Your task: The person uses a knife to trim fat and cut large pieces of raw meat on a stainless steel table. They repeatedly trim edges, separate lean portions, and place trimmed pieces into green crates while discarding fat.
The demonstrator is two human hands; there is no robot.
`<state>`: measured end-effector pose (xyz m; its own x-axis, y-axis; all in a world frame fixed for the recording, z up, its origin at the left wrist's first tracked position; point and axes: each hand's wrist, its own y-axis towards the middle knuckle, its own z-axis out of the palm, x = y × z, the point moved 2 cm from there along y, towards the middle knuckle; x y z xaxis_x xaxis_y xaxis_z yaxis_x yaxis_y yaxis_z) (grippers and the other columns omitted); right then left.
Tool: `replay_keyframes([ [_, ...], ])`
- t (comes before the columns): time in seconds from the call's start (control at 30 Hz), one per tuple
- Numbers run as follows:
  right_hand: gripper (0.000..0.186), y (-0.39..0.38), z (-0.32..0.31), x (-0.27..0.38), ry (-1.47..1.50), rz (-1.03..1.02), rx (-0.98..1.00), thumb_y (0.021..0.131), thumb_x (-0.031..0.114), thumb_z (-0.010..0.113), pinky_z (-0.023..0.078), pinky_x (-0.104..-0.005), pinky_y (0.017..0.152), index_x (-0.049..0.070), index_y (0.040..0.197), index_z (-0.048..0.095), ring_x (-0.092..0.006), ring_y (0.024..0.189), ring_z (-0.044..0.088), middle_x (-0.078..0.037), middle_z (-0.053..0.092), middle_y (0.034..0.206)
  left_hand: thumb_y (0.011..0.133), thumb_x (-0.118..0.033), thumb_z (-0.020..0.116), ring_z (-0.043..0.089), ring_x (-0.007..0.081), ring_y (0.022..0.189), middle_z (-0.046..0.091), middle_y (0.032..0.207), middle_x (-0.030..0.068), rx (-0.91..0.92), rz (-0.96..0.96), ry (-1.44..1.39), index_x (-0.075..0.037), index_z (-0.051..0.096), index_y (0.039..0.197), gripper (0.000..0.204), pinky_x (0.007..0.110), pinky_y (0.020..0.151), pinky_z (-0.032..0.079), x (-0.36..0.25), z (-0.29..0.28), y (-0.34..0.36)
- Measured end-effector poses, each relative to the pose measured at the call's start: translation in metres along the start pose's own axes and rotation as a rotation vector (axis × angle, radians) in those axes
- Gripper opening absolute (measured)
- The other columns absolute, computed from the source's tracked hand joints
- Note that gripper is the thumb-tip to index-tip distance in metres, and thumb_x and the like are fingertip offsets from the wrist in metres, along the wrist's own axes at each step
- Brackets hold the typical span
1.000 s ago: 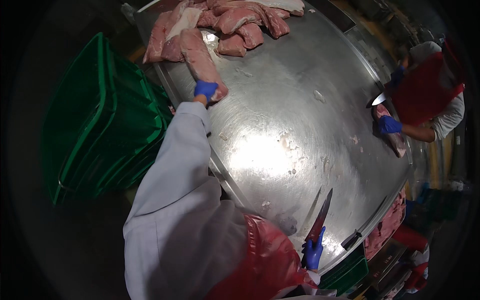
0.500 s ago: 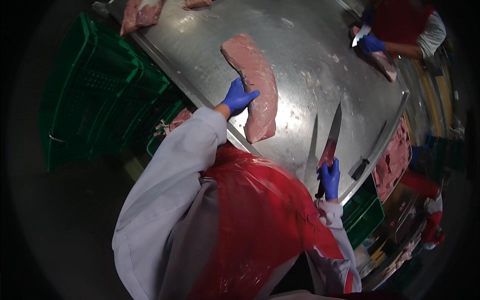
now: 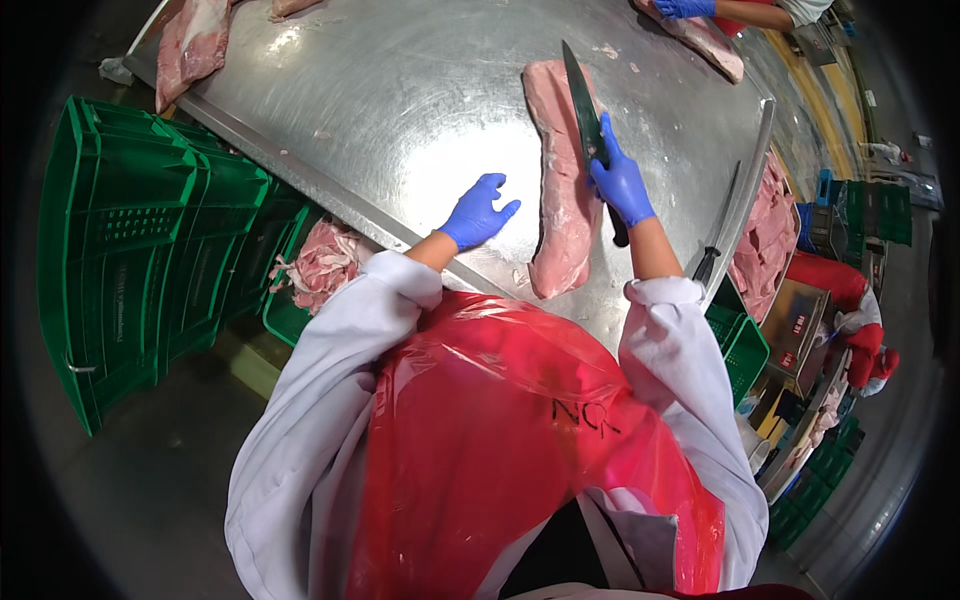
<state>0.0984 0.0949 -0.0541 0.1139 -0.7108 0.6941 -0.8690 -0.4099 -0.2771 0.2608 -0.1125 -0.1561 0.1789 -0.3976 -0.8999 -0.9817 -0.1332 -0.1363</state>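
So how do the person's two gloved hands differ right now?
The right hand is closed round a knife whose blade lies over the long pink cut of meat; the left hand holds nothing. The left hand's fingers are spread on the steel table, beside the meat and apart from it. Both wear blue gloves.

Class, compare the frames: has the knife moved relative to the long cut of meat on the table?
Yes. The knife, gripped by the right hand, has gone from the table's near edge to lie over the meat.
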Motion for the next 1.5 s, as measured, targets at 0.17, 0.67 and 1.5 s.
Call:
replay_keyframes([
  [0.17,0.083,0.054,0.015,0.029,-0.535,-0.097,0.102,0.09,0.014,0.056,0.054,-0.0523,0.084,0.036,0.162,0.022,-0.0455,0.09,0.07,-0.03,0.07,0.102,0.092,-0.03,0.074,0.069,0.0263,0.094,0.069,0.113,0.0174,-0.022,-0.106,-0.184,0.003,0.059,0.125,0.049,0.036,0.086,0.056,0.009,-0.046,0.021],
  [0.67,0.08,0.003,0.033,0.025,-0.747,0.033,0.192,0.092,0.01,0.048,0.054,-0.0561,0.074,0.027,0.164,0.016,-0.0474,0.078,0.069,-0.032,0.069,0.089,0.095,-0.028,0.072,0.069,0.0206,0.089,0.072,0.107,0.0128,-0.142,-0.09,-0.33,0.001,0.062,0.121,0.04,0.034,0.081,0.056,0.037,-0.121,0.065],
  [1.5,0.087,-0.121,0.024,0.051,-0.278,0.188,-0.224,0.088,0.002,0.057,0.051,-0.0485,0.067,0.025,0.164,0.021,-0.0418,0.07,0.066,-0.025,0.067,0.084,0.084,-0.036,0.07,0.069,0.0304,0.081,0.071,0.086,0.019,0.254,-0.27,-0.113,-0.001,0.07,0.088,0.035,0.04,0.078,0.053,-0.01,0.026,0.135],
])
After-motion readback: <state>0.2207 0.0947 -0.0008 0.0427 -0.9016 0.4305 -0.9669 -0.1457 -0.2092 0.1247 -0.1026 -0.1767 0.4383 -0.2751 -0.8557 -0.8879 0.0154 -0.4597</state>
